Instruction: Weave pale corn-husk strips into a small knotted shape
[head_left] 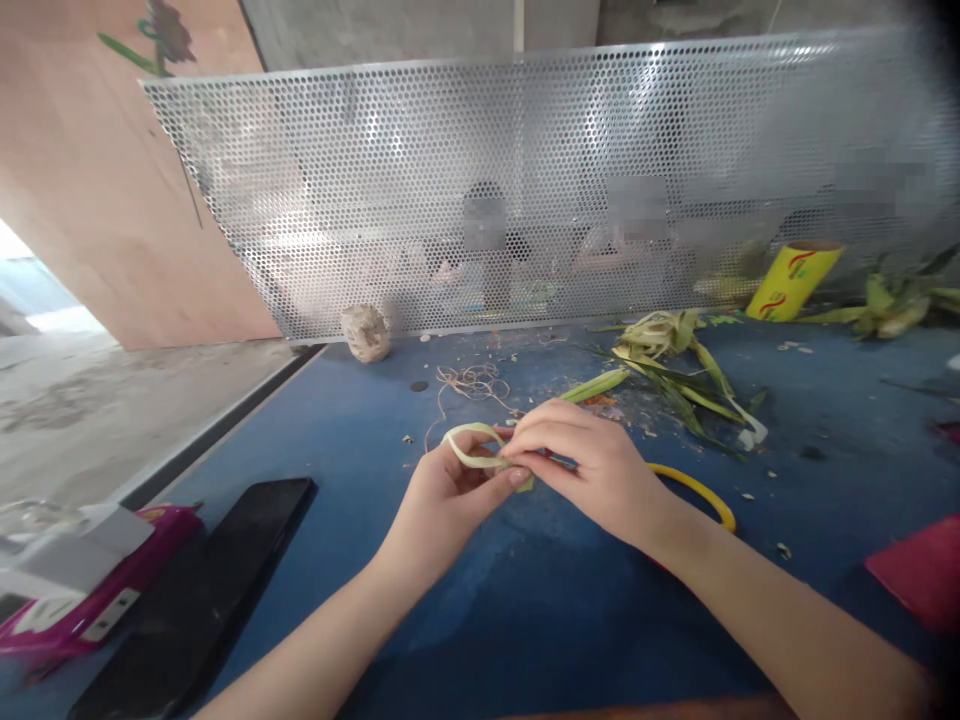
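Centrally in the frame, a pale green strip (474, 462) curled into a loop, held above the blue surface (450, 640). The left hand (457, 485) had its grip closed around the loop's lower part, the thumb pressing near its right end; the right hand (589, 455) pinched that same end between thumb and fingers. Just beyond, a tangle of thin twine (472, 382) lay at mid-frame, and right of it sprawled a heap of green husks (660, 335). A yellow ring (701, 485) showed partly behind the right wrist. At lower left rested a black phone (217, 580); a yellow tube (795, 282) leaned at upper right.
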